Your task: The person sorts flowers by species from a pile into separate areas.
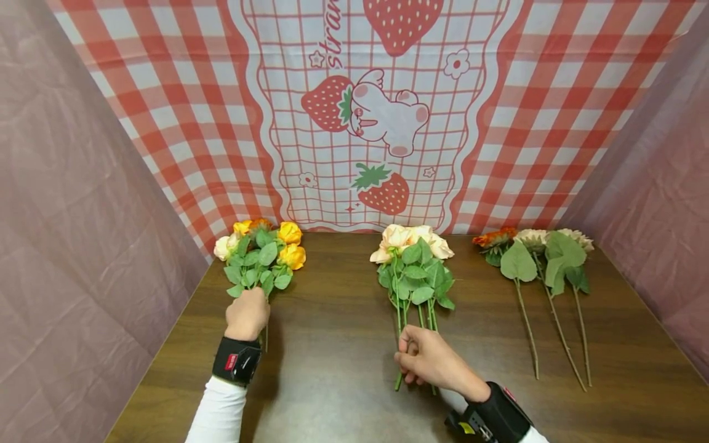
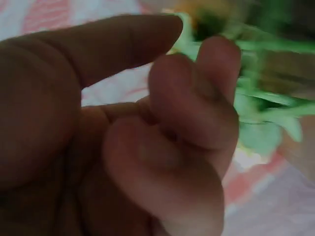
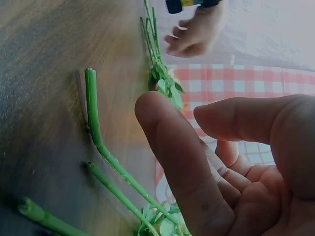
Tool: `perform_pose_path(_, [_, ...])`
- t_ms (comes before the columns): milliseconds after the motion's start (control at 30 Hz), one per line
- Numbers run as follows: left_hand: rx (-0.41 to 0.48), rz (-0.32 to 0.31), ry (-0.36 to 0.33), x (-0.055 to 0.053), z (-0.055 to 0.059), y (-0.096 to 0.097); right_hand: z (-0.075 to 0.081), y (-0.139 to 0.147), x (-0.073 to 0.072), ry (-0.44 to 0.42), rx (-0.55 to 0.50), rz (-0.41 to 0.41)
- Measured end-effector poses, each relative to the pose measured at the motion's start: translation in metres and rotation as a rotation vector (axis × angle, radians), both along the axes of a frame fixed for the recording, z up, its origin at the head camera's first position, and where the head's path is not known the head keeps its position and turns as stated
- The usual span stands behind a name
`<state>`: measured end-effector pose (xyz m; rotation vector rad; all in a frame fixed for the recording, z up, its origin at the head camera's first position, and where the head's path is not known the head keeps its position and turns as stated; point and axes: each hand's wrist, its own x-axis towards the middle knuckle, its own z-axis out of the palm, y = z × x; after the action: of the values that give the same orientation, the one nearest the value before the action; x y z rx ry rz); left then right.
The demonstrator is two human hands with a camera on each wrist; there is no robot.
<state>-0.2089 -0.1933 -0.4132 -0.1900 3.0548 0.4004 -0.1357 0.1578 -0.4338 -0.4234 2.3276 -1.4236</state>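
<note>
Above the stems of a bunch of orange and pale roses [image 1: 290, 246] is my left hand [image 1: 247, 314]. Its fingers [image 2: 197, 108] are loosely bent with nothing between them and the thumb; in the right wrist view this hand is apart from the stems. Over the lower stems of the peach roses [image 1: 410, 240] hovers my right hand [image 1: 434, 360]. Its thumb and index fingertip are apart, with no stem between them. The cut green stem ends [image 3: 91, 93] lie beside this hand in the right wrist view, partly hidden by it in the head view.
At the right lie several long-stemmed flowers, an orange one [image 1: 495, 238] and cream ones [image 1: 532, 239], with large leaves. All three groups rest on a dark wooden table [image 1: 332, 320]. A red-checked strawberry cloth [image 1: 221, 123] hangs behind, with pinkish curtains [image 1: 83, 215] on both sides.
</note>
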Motion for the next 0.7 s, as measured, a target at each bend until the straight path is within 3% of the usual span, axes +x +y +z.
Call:
perform_pose_path(133, [-0.031,0.015,-0.068,-0.006,-0.011,-0.009,0.0,-0.001,0.0,-0.001,0.003,0.002])
perform_pose_path(500, [-0.067,0.022,-0.019,-0.014,-0.028,-0.009,0.0,-0.001,0.0,-0.006,-0.009,0.015])
perform_pose_path(700, [-0.059,0.025,0.001,-0.017,-0.031,-0.01,0.001,-0.002,0.002,0.02,-0.014,0.016])
